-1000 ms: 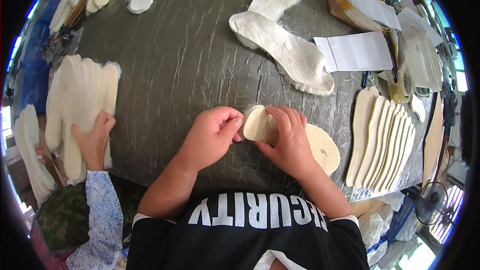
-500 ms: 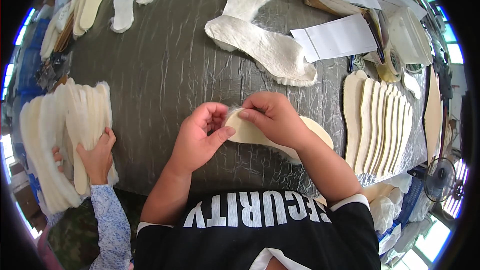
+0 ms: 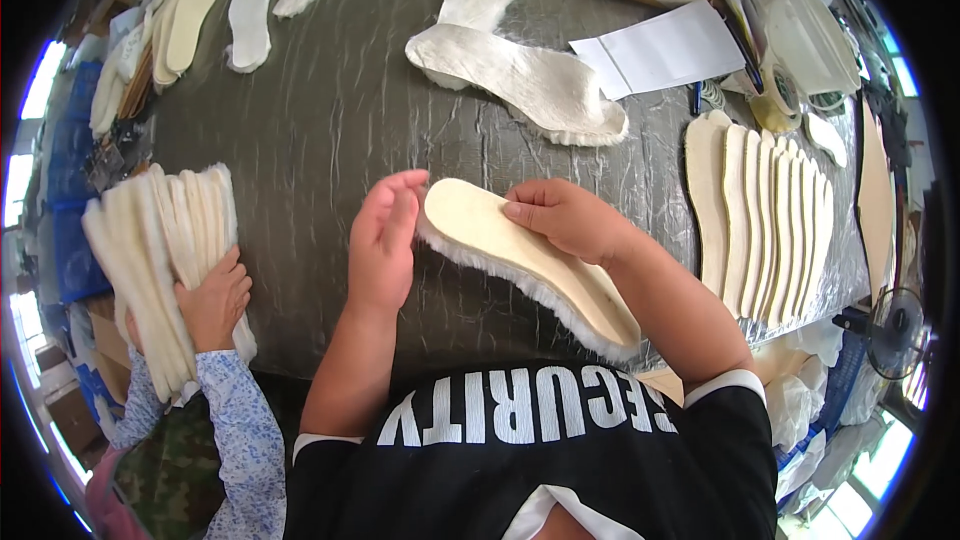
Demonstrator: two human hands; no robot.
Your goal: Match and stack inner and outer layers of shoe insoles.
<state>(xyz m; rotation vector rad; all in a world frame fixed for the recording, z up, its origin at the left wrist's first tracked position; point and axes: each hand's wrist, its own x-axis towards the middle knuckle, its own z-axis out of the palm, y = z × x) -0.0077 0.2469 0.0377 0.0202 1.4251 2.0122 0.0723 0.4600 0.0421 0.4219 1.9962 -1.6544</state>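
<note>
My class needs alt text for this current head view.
A person's right hand holds a cream, fur-backed insole over a dark, shiny table; the left hand is open beside the insole's end. Flat cream insoles overlap at right, and a co-worker's hands hold fleecy whitish insoles at left.

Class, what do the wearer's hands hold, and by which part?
The right hand holds a fleece-backed insole by its far long edge; the left hand seems empty.

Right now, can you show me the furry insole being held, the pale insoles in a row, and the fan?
Furry insole (image 3: 525, 251): head view, on its smooth cream side.
Row of pale insoles (image 3: 764, 225): head view, on an insole near the middle.
Fan (image 3: 895, 333): head view, on its round front.
</note>
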